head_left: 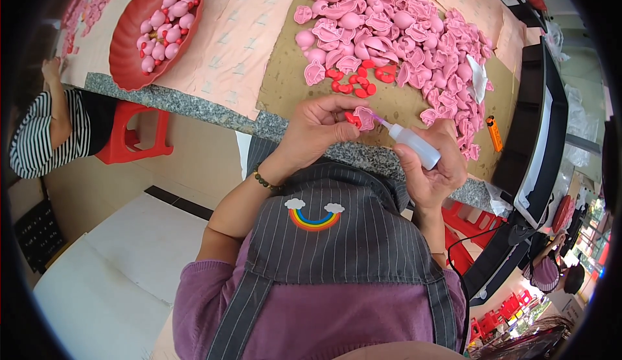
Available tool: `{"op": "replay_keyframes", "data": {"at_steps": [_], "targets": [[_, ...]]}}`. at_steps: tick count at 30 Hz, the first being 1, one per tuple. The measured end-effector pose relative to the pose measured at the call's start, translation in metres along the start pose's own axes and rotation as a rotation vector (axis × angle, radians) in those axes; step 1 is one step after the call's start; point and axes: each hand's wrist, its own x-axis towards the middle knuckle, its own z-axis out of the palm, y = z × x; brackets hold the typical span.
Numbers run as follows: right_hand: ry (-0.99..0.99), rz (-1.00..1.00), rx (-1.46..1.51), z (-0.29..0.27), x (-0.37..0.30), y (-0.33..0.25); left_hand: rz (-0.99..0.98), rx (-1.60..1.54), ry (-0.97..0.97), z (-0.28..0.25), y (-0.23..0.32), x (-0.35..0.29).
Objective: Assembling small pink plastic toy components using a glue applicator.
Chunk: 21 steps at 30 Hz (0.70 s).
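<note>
My left hand (314, 132) pinches a small pink molded plastic piece (366, 119) between thumb and fingers, with a glossy red piece (352, 119) against its left side. In my right hand (440, 169) is a translucent white squeeze bottle (418, 147), tilted so that its thin purplish nozzle points left. The nozzle tip is at the pink piece; whether it touches cannot be made out. Just beyond my hands, several small red oval pieces (361, 92) lie on the brown board (285, 81). Behind them spreads a big heap of pink molded pieces (389, 26).
A red scalloped bowl (123, 52) at the far left holds pink-and-red assembled pieces. An orange lighter (494, 133) lies right of the heap, beside a black-edged tray (534, 120). The granite table edge (259, 127) runs before me. A person in striped sleeves (42, 133) sits at left.
</note>
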Motion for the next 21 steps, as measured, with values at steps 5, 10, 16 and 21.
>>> {"op": "replay_keyframes", "data": {"at_steps": [5,10,16,21], "targets": [[-0.004,-0.007,-0.003,-0.0006,0.0008,-0.0007,-0.002,0.012,0.002,0.0017,0.0017,0.0008],[-0.007,0.009,-0.018,-0.0008,-0.0002,0.0004,0.016,-0.033,-0.005,0.0011,0.0009,0.001],[0.007,-0.001,-0.011,-0.0013,-0.0012,0.0038,0.026,-0.051,0.011,0.0013,0.0016,0.0009],[0.009,-0.001,-0.019,-0.0016,-0.0011,0.0035,0.048,-0.033,0.032,0.0022,0.0021,0.0012]]}}
